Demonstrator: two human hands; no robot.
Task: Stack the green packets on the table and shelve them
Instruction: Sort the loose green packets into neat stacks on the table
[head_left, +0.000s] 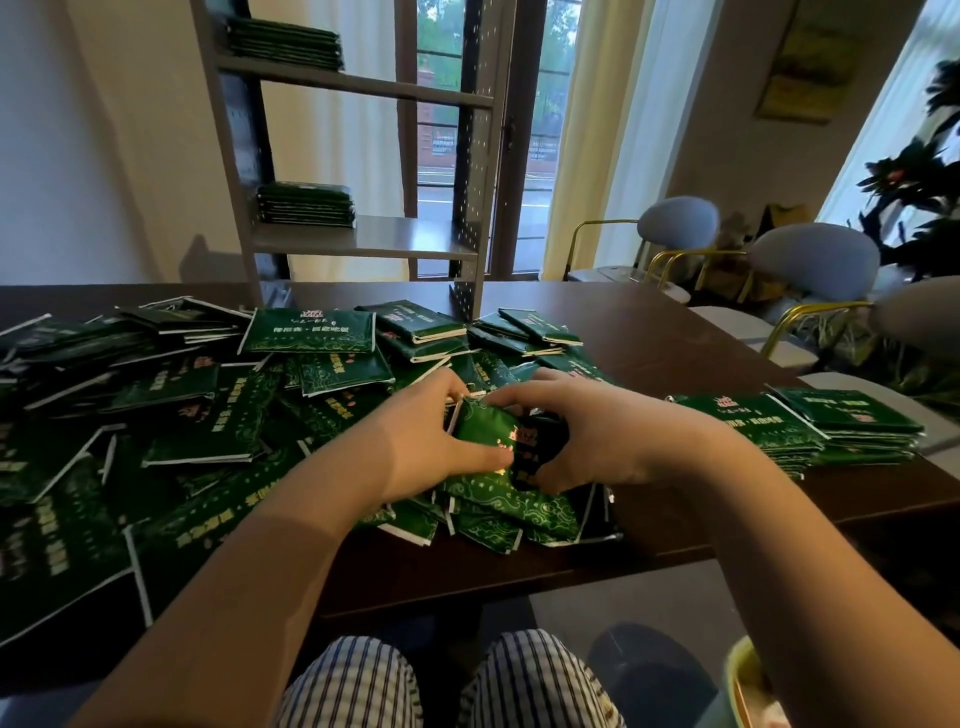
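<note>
Several green packets lie scattered in a loose heap (171, 410) across the left and middle of the dark table (675, 343). At the near middle sits a small pile of packets (498, 499). My left hand (431, 441) grips its top packet (480, 426) from the left, thumb on the face. My right hand (587, 431) grips the same packet from the right, fingers curled over its far edge. A neat stack of packets (800, 426) lies to the right of my hands.
A grey metal shelf unit (363, 239) stands on the table's far side, with one packet stack on its upper shelf (285, 44) and one on its middle shelf (306, 205). Grey chairs (815, 260) line the table's right side. A plant (919, 176) stands at the far right.
</note>
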